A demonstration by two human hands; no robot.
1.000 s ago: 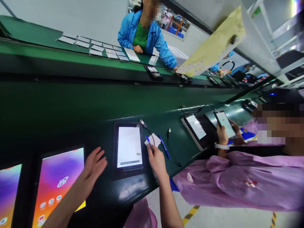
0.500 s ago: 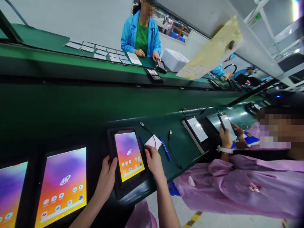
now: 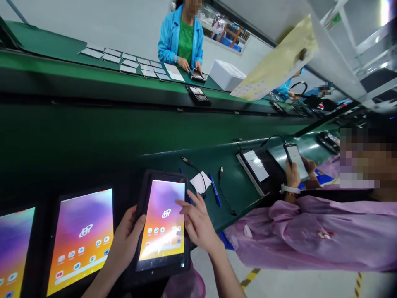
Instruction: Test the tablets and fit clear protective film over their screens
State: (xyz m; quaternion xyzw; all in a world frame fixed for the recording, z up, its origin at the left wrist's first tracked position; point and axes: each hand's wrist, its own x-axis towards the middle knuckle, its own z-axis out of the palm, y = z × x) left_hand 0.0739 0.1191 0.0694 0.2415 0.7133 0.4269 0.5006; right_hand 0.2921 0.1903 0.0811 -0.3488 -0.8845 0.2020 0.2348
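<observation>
My left hand (image 3: 125,240) grips the left edge of a black tablet (image 3: 163,223) and holds it tilted up off the green bench, its thumb on the front bezel. The tablet's screen shows a purple and orange home screen with app icons. My right hand (image 3: 197,221) hovers over the screen's right side with fingers spread, the index finger reaching toward the screen's upper right. Just behind my right hand lie a white slip of paper (image 3: 200,182), a blue pen (image 3: 215,189) and a black cable (image 3: 194,165).
Two more lit tablets (image 3: 80,240) lie on the bench at my left. A person in a pink coat (image 3: 310,231) at my right holds a phone (image 3: 296,160) beside another tablet (image 3: 256,165). Across the green conveyor (image 3: 93,124) stands a person in a blue coat (image 3: 181,37).
The tablet's screen went from white to the home screen. My left hand took hold of it and lifted it toward me. My right hand left the pen and moved over the screen.
</observation>
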